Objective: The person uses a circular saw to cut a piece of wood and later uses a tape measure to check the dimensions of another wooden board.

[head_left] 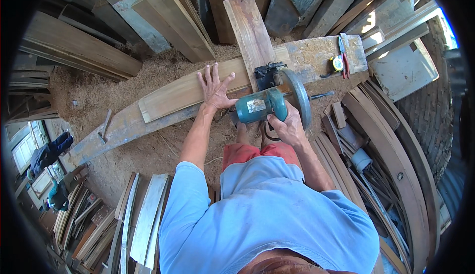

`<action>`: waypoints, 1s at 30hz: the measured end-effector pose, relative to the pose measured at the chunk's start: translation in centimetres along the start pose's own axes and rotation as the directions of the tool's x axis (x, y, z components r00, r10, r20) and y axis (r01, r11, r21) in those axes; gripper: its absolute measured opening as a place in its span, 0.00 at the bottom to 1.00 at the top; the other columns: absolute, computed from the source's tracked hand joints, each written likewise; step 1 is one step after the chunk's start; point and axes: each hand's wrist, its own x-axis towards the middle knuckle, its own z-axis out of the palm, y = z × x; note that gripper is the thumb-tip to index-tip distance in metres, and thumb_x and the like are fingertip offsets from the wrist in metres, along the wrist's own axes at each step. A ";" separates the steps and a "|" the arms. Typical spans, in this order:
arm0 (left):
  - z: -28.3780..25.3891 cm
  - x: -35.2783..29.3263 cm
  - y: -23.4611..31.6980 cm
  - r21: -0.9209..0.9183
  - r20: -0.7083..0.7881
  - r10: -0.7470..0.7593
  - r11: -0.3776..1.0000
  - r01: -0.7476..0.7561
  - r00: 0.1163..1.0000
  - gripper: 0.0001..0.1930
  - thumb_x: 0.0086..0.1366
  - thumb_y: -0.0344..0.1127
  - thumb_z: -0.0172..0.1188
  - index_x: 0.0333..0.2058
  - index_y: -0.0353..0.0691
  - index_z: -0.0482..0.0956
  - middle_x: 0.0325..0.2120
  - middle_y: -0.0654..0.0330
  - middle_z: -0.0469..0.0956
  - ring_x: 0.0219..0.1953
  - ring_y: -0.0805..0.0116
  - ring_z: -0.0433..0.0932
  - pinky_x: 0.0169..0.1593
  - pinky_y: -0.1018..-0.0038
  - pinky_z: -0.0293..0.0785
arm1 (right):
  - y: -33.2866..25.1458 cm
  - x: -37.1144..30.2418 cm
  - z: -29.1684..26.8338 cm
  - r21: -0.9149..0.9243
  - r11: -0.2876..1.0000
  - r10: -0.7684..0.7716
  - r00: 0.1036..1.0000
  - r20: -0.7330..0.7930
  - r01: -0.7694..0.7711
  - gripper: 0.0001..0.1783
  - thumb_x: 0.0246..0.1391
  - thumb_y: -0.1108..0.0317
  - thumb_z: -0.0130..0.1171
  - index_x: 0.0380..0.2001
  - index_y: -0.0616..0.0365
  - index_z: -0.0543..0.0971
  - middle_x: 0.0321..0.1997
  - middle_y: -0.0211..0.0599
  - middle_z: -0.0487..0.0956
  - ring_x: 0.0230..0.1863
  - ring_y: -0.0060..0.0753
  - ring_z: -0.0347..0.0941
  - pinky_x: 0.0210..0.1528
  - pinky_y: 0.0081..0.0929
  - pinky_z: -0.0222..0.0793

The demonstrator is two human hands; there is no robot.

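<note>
My right hand (pixel 291 128) is wrapped round the handle of a teal circular saw (pixel 257 106) with a round grey blade guard. The saw's base rests at the near end of a reddish-brown board (pixel 251 31), which lies crosswise over a longer pale plank (pixel 173 95). With fingers spread, my left hand (pixel 215 88) lies on the pale plank, its thumb side close to the saw's motor end. Both boards lie on a long, worn work plank (pixel 116 134). The guard and saw body hide the blade and where it meets the wood.
On the work plank's right end lie a yellow tape measure (pixel 337 64) and red-handled pliers (pixel 345 65). A metal square (pixel 105 126) sits toward its left. Sawdust covers the ground (pixel 84 88). Stacked boards (pixel 170 21) lean along the far side; curved timbers (pixel 396 165) stand right, beside a bucket (pixel 361 160).
</note>
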 end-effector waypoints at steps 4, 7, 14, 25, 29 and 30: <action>0.7 0.0 -0.2 -0.005 -0.038 0.006 1.000 -0.007 0.999 0.52 0.36 0.68 0.76 0.65 0.70 0.72 0.75 0.41 0.43 0.77 0.33 0.31 0.73 0.30 0.19 | 0.5 1.3 0.4 0.021 0.999 -0.030 1.000 0.010 0.030 0.18 0.53 0.72 0.60 0.47 0.65 0.77 0.39 0.37 0.80 0.42 0.30 0.75 0.50 0.32 0.71; 1.2 0.1 -0.5 -0.006 -0.062 0.023 1.000 -0.024 0.998 0.51 0.37 0.67 0.76 0.65 0.69 0.72 0.75 0.41 0.42 0.77 0.32 0.32 0.72 0.30 0.20 | -0.1 2.0 0.5 0.047 0.999 -0.005 1.000 0.025 0.004 0.18 0.53 0.72 0.60 0.47 0.66 0.77 0.40 0.38 0.80 0.43 0.29 0.75 0.51 0.31 0.71; 1.2 0.2 -0.6 -0.030 -0.066 0.050 0.998 -0.052 0.997 0.53 0.35 0.54 0.81 0.65 0.70 0.68 0.74 0.39 0.43 0.76 0.28 0.35 0.72 0.28 0.24 | -0.5 3.6 0.7 0.032 0.999 -0.027 0.999 0.028 0.026 0.17 0.53 0.74 0.60 0.48 0.66 0.77 0.40 0.40 0.81 0.44 0.31 0.76 0.52 0.32 0.72; 2.1 0.3 -1.3 -0.029 -0.130 0.092 0.995 -0.097 0.987 0.55 0.33 0.53 0.82 0.65 0.73 0.65 0.74 0.38 0.43 0.75 0.26 0.37 0.70 0.25 0.27 | -1.5 5.7 0.6 -0.017 0.999 -0.031 0.999 0.038 0.032 0.16 0.52 0.74 0.60 0.45 0.66 0.77 0.38 0.41 0.80 0.42 0.31 0.76 0.50 0.33 0.72; 1.4 0.3 -0.8 -0.003 -0.038 0.043 0.999 -0.043 0.998 0.57 0.32 0.55 0.82 0.66 0.72 0.66 0.74 0.39 0.42 0.75 0.27 0.35 0.70 0.25 0.26 | -1.7 6.1 0.6 -0.018 0.999 -0.029 0.999 0.034 0.029 0.15 0.52 0.74 0.61 0.44 0.66 0.77 0.38 0.41 0.80 0.41 0.32 0.76 0.49 0.34 0.72; 1.4 0.3 -0.8 0.001 -0.042 0.044 0.999 -0.044 0.998 0.57 0.31 0.56 0.82 0.66 0.71 0.66 0.74 0.39 0.42 0.75 0.28 0.35 0.71 0.25 0.26 | -1.8 6.2 0.7 -0.010 0.999 -0.031 0.999 0.030 0.032 0.15 0.52 0.74 0.61 0.44 0.66 0.77 0.37 0.41 0.81 0.41 0.32 0.76 0.49 0.33 0.72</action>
